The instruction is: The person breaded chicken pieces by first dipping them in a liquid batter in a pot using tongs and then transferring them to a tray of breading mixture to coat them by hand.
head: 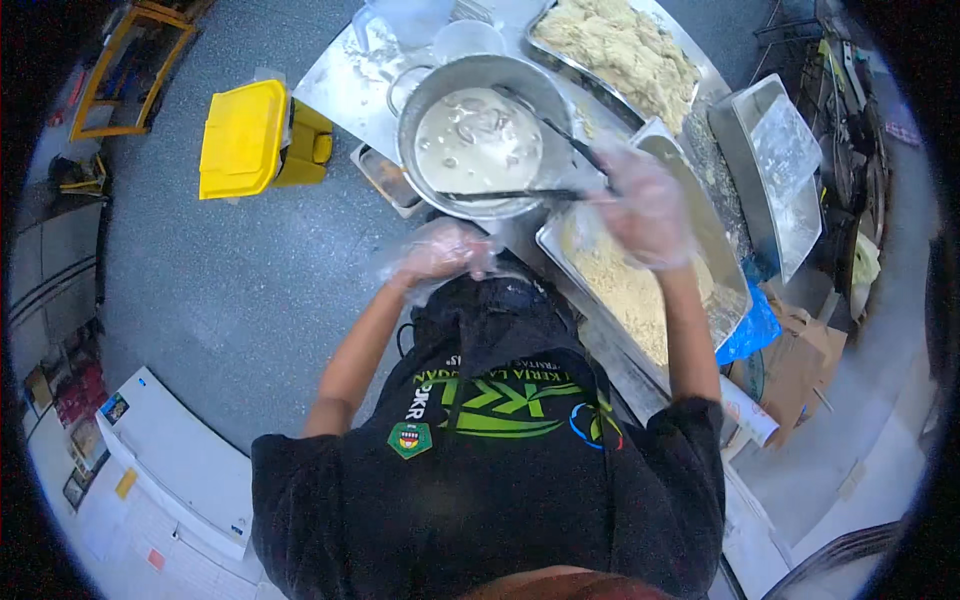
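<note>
A large metal pot (410, 146) stands at the table's edge. Pale, cloudy liquid (480, 154) fills part of it, with several pieces showing at the surface. My right hand (645, 202), in a clear plastic glove, grips black tongs (555, 127). Their two arms are spread apart and reach into the pot. Also gloved, my left hand (450, 251) hovers close to my body, just before the pot's front rim. Its fingers look curled, but blur hides whether anything is in them. Under my right hand lies a deep metal tray (551, 238) with pale yellow flour-like powder (622, 289).
Behind the powder, another metal tray (592, 90) holds a heap of coated pieces (622, 49). Clear plastic containers (469, 41) stand beyond the pot. An empty-looking metal pan (772, 165) is at right. A yellow lidded bin (247, 142) stands on the floor at left, near a small tray (386, 180).
</note>
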A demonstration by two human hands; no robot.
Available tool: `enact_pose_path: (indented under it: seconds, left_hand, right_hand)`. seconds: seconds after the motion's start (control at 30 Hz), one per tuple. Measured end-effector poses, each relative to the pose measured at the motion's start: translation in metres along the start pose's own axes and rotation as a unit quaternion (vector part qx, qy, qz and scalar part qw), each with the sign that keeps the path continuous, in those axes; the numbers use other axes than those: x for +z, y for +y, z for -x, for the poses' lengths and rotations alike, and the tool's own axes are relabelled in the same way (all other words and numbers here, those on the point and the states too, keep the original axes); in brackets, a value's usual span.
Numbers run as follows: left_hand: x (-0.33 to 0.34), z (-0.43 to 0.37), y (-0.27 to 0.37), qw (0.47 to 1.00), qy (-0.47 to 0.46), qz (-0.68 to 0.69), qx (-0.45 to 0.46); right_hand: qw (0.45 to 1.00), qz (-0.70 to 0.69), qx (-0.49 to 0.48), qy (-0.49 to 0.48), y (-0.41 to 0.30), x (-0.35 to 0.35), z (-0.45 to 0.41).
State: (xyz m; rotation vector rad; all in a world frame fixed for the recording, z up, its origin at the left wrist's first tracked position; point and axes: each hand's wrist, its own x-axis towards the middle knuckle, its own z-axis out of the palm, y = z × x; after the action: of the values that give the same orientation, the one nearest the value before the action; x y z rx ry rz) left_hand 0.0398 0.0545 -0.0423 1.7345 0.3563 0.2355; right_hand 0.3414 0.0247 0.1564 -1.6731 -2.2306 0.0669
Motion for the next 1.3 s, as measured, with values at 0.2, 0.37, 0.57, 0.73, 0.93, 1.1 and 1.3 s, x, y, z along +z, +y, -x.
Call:
enact_pose_path:
  seconds: [0.2, 0.37, 0.57, 0.73, 0.93, 1.1, 1.3]
  left_hand:
    - [-0.053, 0.09, -0.098, 0.965, 0.152, -0.07, -0.201]
    - [-0.047, 0.214, -0.253, 0.892, 0.136, -0.212, -0.375]
    - [-0.01, 0.258, -0.259, 0.902, 0.078, -0.33, -0.269]
    - [0.056, 0.335, -0.316, 0.864, 0.217, 0.061, -0.451]
    - [0.042, 0.294, -0.259, 0.802, 0.228, 0.142, -0.533]
    - [0.056, 0.306, -0.306, 0.859, 0.2, -0.175, -0.437]
    - [0.021, 0.282, -0.3, 0.852, 0.149, -0.195, -0.463]
  right_hand:
    - [0.942, 0.174, 0.017, -0.287, -0.031, 0.07, -0.084]
    - [0.92, 0.158, 0.088, -0.347, -0.019, 0.121, -0.097]
    - [0.92, 0.113, 0.134, -0.352, -0.031, 0.067, -0.119]
    - [0.874, 0.133, 0.19, -0.427, -0.072, -0.015, -0.154]
    - [0.937, 0.044, 0.049, -0.344, -0.017, -0.044, -0.11]
    - [0.897, 0.038, 0.147, -0.414, -0.032, -0.026, -0.128]
    - [0.875, 0.2, 0.168, -0.408, -0.049, 0.009, -0.105]
